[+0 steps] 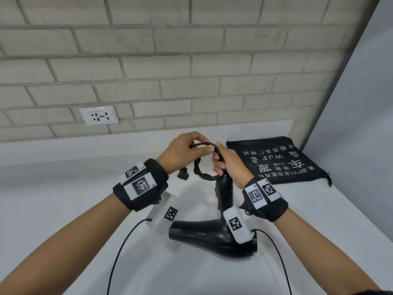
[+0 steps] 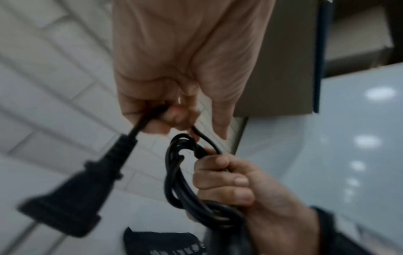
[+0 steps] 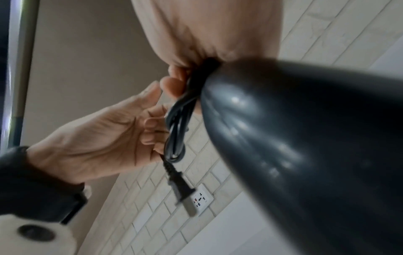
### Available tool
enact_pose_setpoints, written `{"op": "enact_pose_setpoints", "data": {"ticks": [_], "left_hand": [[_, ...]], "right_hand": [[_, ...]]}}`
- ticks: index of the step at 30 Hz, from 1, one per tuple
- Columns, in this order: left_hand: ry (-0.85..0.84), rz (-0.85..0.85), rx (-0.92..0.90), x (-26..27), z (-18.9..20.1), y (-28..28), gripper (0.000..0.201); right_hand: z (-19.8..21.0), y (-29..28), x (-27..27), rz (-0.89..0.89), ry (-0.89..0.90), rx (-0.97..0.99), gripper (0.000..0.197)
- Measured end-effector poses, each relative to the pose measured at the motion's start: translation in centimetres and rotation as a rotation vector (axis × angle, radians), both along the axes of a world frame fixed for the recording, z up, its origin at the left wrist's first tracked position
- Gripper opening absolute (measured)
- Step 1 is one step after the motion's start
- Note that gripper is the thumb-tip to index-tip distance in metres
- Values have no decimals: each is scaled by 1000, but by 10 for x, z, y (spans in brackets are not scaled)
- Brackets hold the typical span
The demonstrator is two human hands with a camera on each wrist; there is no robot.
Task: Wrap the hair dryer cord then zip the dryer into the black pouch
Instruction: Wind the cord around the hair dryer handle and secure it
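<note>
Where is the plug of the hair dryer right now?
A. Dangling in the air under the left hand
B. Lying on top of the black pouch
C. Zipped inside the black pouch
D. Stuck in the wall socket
A: the plug hangs free below the left hand, which pinches the cord just above it, clear of the wall socket and the black pouch.

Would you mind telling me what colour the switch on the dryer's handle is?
Red: the switch sits on the black handle, clearest in the head view.
</note>
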State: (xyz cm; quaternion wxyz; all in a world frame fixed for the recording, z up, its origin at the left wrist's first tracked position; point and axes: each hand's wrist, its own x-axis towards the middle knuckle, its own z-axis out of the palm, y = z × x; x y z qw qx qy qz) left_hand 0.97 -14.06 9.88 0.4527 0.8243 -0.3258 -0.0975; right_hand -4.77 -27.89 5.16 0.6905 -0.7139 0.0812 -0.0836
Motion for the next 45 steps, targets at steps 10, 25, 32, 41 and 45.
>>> {"op": "enact_pose_setpoints", "data": {"ticks": [10,25,32,41,45], "left_hand": [[-99,-103,-29,17,12,-27,9],[244,-108,-129,26,-50,-8,17],[246,-70,-110,15,-70,1,22],[460,38,-438,20,-39,-6,15],[642,21,-480,21,-32,-9,13]], "right_hand": [[3,5,-6,4,-17,11,63],[-1,-3,-7,-74,-90,2,46],[-3,-3,-9,-64,-117,6,48],[-2,-2,-10,-45,-130,18,50],[-3,-2,-8,-41,-129,30,50]]}}
